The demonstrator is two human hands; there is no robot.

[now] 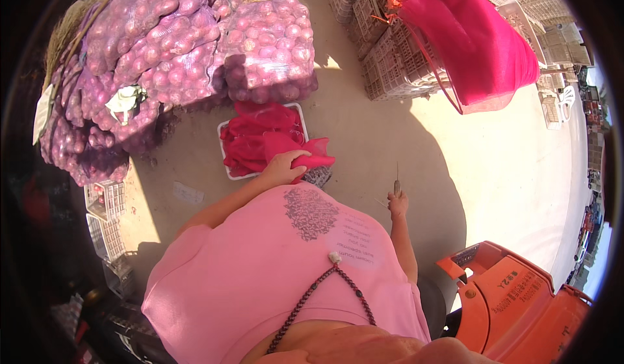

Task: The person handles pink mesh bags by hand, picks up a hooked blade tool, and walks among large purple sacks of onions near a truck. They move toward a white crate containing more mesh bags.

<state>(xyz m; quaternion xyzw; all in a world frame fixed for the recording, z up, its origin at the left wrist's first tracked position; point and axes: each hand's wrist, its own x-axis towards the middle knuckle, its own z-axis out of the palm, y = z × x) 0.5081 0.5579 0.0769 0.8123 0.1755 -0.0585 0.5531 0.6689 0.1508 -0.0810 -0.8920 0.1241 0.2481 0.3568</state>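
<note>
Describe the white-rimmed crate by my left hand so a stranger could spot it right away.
Find the big heap of purple sacks at upper left. Just below its right end is the white-rimmed crate, your left hand at its lower right. It stands apart from the stacked crates at upper right, with crumpled pinkish-red mesh heaped inside.

Pink top point(214, 266); dark mottled print point(311, 214) and small dark lettering point(354, 242) on the front. Dark round-bead necklace point(306, 299), small pale pendant point(334, 257).

gauzy mesh cloth point(260, 148), smooth plastic crate point(303, 121)
</note>
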